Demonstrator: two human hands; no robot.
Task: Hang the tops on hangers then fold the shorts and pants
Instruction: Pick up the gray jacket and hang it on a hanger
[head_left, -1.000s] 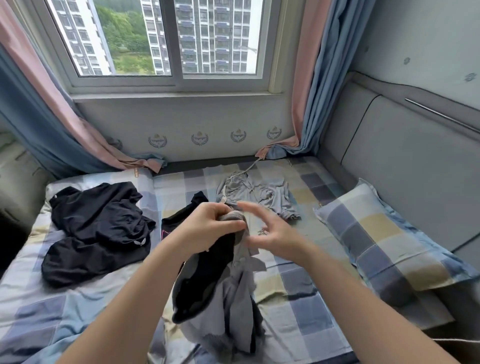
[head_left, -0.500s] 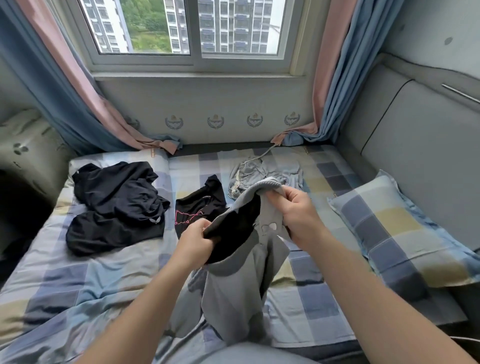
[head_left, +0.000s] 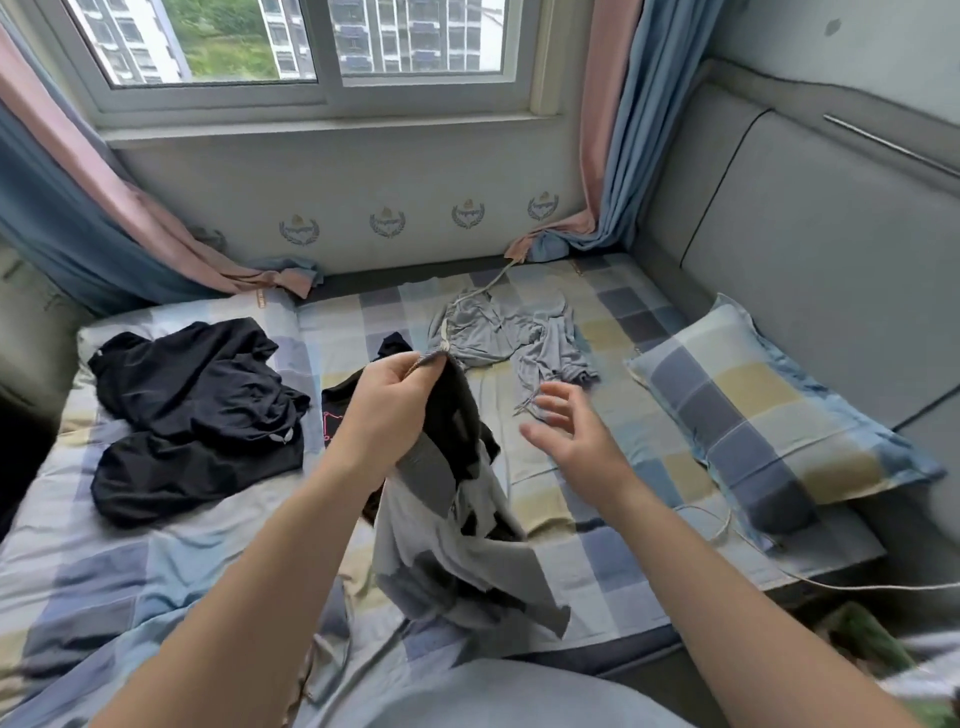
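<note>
Left hand (head_left: 387, 402) pinches grey-black garment (head_left: 457, 525) above bed (head_left: 613, 561) — right hand (head_left: 574, 436) spread, empty.

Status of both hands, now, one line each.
Left hand: gripping the grey and black garment by its top edge.
Right hand: open, fingers spread, holding nothing.

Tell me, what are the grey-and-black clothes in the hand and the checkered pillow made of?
The grey-and-black garment the left hand grips looks like soft, matte knit, perhaps cotton jersey: it hangs limp in loose folds. The checkered pillow seems covered in thin matte woven cloth, with fine creases and a flat border.
</note>
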